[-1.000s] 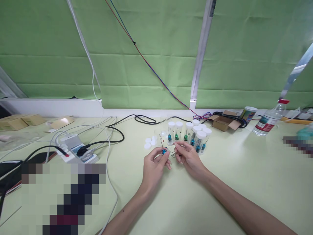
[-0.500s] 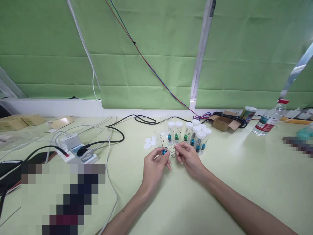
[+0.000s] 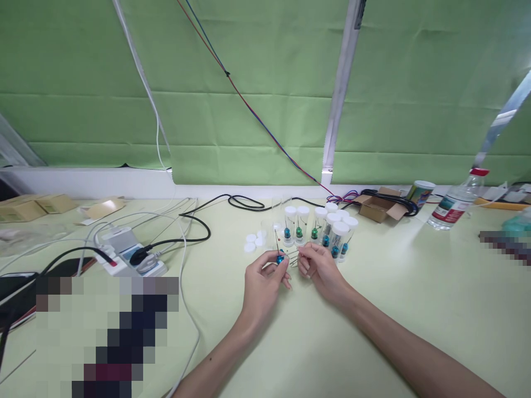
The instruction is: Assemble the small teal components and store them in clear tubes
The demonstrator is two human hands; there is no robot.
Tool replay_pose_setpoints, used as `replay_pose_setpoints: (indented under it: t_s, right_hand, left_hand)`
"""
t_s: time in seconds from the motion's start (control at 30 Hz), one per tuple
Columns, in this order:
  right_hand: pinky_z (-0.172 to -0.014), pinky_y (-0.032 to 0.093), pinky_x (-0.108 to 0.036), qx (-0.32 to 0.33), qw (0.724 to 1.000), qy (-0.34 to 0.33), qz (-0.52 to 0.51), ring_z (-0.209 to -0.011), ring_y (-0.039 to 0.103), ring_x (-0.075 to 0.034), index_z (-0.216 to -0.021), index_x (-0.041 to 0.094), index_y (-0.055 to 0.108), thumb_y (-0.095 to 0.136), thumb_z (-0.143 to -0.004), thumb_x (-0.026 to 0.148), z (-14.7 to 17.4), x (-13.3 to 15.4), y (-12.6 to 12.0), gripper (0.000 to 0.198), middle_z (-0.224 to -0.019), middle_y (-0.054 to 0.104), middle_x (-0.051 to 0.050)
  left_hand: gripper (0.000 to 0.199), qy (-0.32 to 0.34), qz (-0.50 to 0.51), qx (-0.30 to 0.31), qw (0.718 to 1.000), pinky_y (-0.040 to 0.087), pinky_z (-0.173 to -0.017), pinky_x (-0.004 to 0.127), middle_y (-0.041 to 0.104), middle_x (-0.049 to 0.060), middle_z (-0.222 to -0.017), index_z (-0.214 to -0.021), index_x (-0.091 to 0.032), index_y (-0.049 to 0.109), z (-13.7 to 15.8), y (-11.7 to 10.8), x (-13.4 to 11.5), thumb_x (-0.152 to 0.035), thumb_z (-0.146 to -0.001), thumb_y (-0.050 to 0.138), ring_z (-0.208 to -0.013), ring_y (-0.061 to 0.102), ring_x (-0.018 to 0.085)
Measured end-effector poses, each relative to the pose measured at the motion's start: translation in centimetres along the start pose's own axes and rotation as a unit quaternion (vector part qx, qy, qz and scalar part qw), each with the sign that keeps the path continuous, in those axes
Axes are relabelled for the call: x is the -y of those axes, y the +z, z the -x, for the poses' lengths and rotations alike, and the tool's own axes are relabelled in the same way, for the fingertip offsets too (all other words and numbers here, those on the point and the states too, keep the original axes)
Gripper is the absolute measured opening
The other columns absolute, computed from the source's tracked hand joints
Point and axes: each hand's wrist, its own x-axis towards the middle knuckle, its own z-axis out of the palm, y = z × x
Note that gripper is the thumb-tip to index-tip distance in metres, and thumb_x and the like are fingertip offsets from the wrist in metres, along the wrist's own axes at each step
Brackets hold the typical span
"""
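Between the thumb and fingers of my left hand (image 3: 265, 282) is a small blue part with thin wire leads (image 3: 280, 258), one lead pointing up. My right hand (image 3: 317, 265) pinches the end of a thin metal wire (image 3: 292, 252) that reaches across to the blue part. Whether the wire is fixed to that part is too small to tell. Just beyond both hands stand several clear tubes with white caps (image 3: 341, 228), holding blue or green parts with wires. Loose white caps (image 3: 251, 239) lie to the left of the tubes, beside uncapped clear tubes (image 3: 267, 228).
A power strip (image 3: 135, 260) with plugs and tangled cables sits on the left. Black cable (image 3: 249, 204) runs along the back. At the back right are an open cardboard box (image 3: 379, 209), a can (image 3: 421, 193) and a water bottle (image 3: 454, 204).
The blue part in my left hand has turned slightly and shows more. My right hand has shifted a touch to the right along with the wire end.
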Motion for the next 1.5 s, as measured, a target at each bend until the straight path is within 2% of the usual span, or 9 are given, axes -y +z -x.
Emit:
replay_pose_setpoints:
  t_s: [0.3, 0.47, 0.67, 0.83, 1.37, 1.5]
  right_hand:
    - [-0.040, 0.026, -0.022, -0.004, 1.000, 0.008, -0.007, -0.038, 0.040, -0.008, -0.054, 0.019, 0.045, 0.071, -0.076, 0.026, -0.01, 0.00, 0.10, 0.034, -0.042, 0.041, 0.007]
    - [-0.039, 0.026, -0.022, 0.007, 1.000, 0.006, -0.003, -0.040, 0.041, -0.008, -0.059, 0.018, 0.050, 0.072, -0.078, 0.036, 0.01, 0.01, 0.19, 0.035, -0.047, 0.043, 0.007]
    - [-0.040, 0.027, -0.021, 0.012, 1.000, 0.003, 0.012, -0.044, 0.044, -0.007, -0.083, 0.019, 0.062, 0.071, -0.079, 0.044, 0.06, 0.26, 0.20, 0.028, -0.057, 0.050, 0.005]
    - [-0.040, 0.029, -0.020, 0.034, 0.999, 0.003, 0.016, -0.046, 0.045, -0.006, -0.101, 0.020, 0.066, 0.072, -0.078, 0.045, 0.18, 0.31, 0.28, 0.034, -0.066, 0.054, 0.004]
    - [-0.041, 0.029, -0.020, 0.023, 1.000, -0.006, 0.020, -0.045, 0.046, -0.006, -0.084, 0.018, 0.067, 0.074, -0.077, 0.045, 0.17, 0.22, 0.17, 0.029, -0.063, 0.053, 0.004]
    - [-0.041, 0.029, -0.021, 0.010, 1.000, -0.008, 0.020, -0.045, 0.046, -0.007, -0.073, 0.017, 0.062, 0.075, -0.074, 0.048, 0.15, 0.33, 0.25, 0.033, -0.061, 0.053, 0.004]
  left_hand:
    - [0.025, 0.004, -0.003, 0.005, 1.000, 0.052, -0.051, 0.026, 0.061, 0.001, -0.073, -0.088, -0.016, 0.065, 0.26, 0.05, -0.29, -0.037, -0.075, 0.071, -0.054, 0.058, 0.012]
    - [0.026, 0.003, 0.015, -0.010, 1.000, 0.053, -0.052, 0.028, 0.061, 0.001, -0.076, -0.089, -0.016, 0.065, 0.26, 0.01, -0.25, -0.037, -0.074, 0.072, -0.054, 0.059, 0.013]
    - [0.027, -0.003, 0.044, -0.035, 0.998, 0.051, -0.055, 0.027, 0.062, 0.001, -0.077, -0.090, -0.016, 0.065, 0.14, -0.16, -0.36, -0.037, -0.074, 0.072, -0.051, 0.059, 0.011]
    - [0.025, -0.008, 0.055, -0.042, 0.998, 0.050, -0.054, 0.026, 0.062, 0.002, -0.080, -0.089, -0.016, 0.065, 0.27, -0.10, -0.60, -0.037, -0.075, 0.072, -0.052, 0.058, 0.010]
    - [0.025, -0.014, 0.031, -0.019, 0.999, 0.051, -0.056, 0.026, 0.062, 0.001, -0.083, -0.091, -0.017, 0.065, 0.29, -0.17, -0.49, -0.038, -0.077, 0.070, -0.052, 0.058, 0.010]
    - [0.028, -0.021, 0.031, -0.012, 0.999, 0.052, -0.054, 0.027, 0.063, 0.002, -0.082, -0.091, -0.016, 0.065, 0.24, -0.04, -0.47, -0.038, -0.075, 0.072, -0.053, 0.059, 0.011]
